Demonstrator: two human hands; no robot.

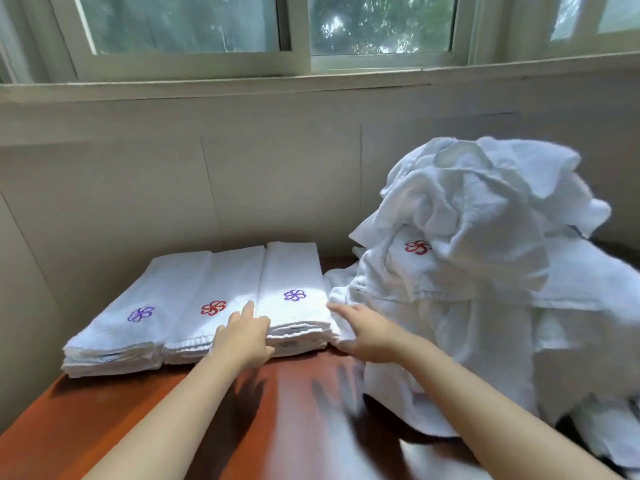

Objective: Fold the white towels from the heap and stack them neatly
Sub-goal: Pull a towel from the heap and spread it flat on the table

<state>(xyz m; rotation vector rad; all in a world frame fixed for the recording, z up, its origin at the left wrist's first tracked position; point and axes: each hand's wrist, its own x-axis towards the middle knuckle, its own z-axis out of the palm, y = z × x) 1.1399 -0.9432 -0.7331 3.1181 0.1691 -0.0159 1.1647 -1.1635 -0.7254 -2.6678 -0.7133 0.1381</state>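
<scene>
Three stacks of folded white towels sit in a row on the reddish-brown wooden desk (138, 420). Left hand (244, 336) and right hand (363, 332) flank the rightmost stack with the purple flower logo (294, 289), fingers (247, 308) straight and flat against its sides, gripping nothing. The heap of unfolded white towels (478, 237) is just right of the right hand.

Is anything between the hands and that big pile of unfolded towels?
Nothing visible for the right hand; the heap lies right beside it. Between the left hand and the heap sits the rightmost folded stack.
</scene>
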